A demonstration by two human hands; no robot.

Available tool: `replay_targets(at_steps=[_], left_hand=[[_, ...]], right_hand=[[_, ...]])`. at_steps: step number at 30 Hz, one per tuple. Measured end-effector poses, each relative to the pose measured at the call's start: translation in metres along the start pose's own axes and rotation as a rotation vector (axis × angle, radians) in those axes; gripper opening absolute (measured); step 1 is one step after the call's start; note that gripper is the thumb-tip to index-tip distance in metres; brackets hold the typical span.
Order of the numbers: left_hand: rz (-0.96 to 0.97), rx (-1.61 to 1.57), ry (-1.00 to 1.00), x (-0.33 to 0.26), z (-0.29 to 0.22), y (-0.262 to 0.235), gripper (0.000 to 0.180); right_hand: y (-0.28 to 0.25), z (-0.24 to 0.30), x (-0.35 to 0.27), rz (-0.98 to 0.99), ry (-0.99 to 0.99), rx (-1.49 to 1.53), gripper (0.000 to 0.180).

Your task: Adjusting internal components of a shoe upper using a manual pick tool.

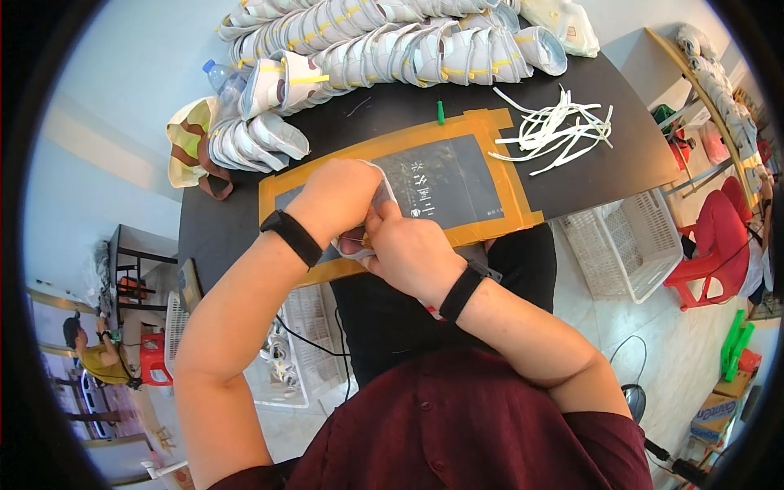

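Both my hands are at a pale shoe upper (385, 189), held low over the near edge of a taped mat. My left hand (339, 192) is closed around its far side and covers much of it. At the upper's opening, the fingers of my right hand (414, 251) are pressed together against it. A pinkish lining shows between the hands, and the fingertips are partly hidden. Beyond them, a small green-handled tool (441, 113) lies at the mat's far edge. White laces (559, 129) lie in a loose tangle to the right.
Nested rows of shoe uppers (408, 55) fill the dark table's (629, 155) far side. At left are a cloth bag (186, 139) and a plastic bottle (216, 75). The dark mat has yellow tape borders (498, 163). A white crate (625, 245) stands right; other people sit farther off.
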State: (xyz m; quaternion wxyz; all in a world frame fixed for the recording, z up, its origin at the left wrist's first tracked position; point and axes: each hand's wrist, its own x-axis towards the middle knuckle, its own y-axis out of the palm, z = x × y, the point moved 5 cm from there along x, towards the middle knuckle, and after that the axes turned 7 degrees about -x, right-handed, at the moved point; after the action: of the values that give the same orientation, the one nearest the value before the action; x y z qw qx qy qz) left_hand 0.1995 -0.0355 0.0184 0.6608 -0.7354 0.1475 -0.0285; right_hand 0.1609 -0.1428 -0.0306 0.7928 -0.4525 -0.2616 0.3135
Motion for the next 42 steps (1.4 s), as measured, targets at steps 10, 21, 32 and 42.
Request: replay_targets(at_steps=[10,21,32,42], left_hand=[[0.093,-0.044,0.066,0.005,0.009,-0.007,0.016],[-0.015,0.077,0.084,0.004,0.005,0.002,0.017],[-0.221,-0.114,0.185,-0.021,0.021,0.001,0.009],[-0.063,0.288,0.623,-0.033,-0.006,-0.008,0.009]], right_hand=[[0.002,0.005,-0.002,-0.013,-0.047,-0.077,0.057],[0.004,0.003,-0.002,-0.057,-0.097,-0.09,0.053],[0.006,0.005,-0.004,-0.122,-0.042,-0.081,0.054],[0.003,0.004,-0.002,-0.086,-0.052,-0.069,0.047]])
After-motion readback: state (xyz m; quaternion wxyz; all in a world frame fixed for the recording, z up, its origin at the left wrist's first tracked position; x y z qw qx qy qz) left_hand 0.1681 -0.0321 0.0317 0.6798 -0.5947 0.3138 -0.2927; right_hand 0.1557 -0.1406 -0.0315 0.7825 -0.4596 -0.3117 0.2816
